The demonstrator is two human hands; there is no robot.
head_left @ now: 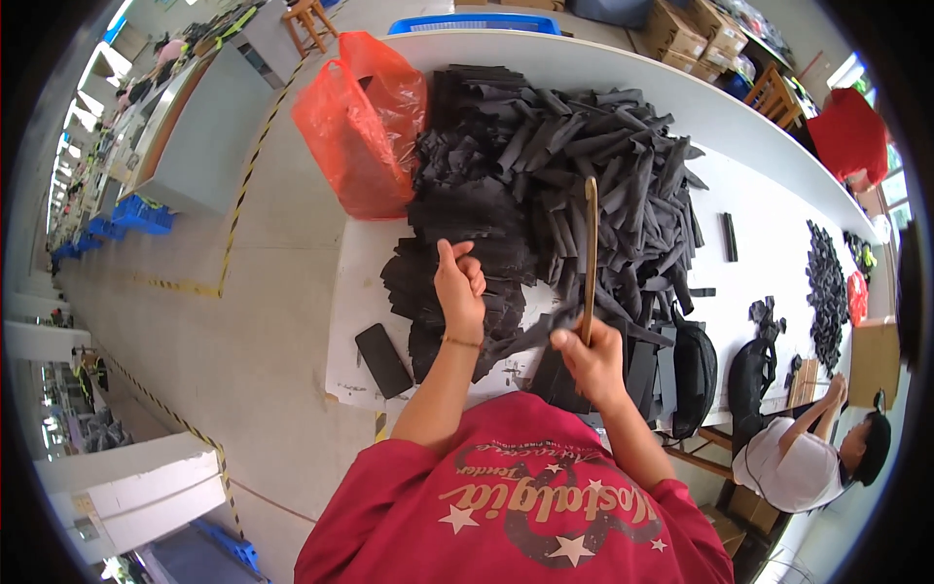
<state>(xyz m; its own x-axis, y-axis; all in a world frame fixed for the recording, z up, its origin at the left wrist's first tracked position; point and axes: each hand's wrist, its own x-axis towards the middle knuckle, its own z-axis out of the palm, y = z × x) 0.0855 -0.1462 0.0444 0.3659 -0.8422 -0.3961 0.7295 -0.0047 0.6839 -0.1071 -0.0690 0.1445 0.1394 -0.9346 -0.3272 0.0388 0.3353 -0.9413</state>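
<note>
My left hand point(460, 292) is over the stacked black fabric pieces point(467, 219). Its fingers curl loosely, thumb and forefinger are apart, and nothing shows in them. To the right, my right hand point(595, 362) is closed round the lower end of a long thin brown stick point(592, 243), which stands upright and has a slightly bent tip. A black fabric strip point(530, 336) lies beside the right hand, its edge blurred; whether the fingers also hold it I cannot tell. Beyond the stick lies a big loose heap of rolled black pieces point(623, 165).
A red plastic bag point(365, 146) stands at the table's point(355, 292) far left corner, a black phone point(383, 360) at its near left. Black padded parts point(693, 375) lie right of my right hand. A person in white point(793, 462) sits at right, another in red point(848, 136) beyond the white partition point(739, 122).
</note>
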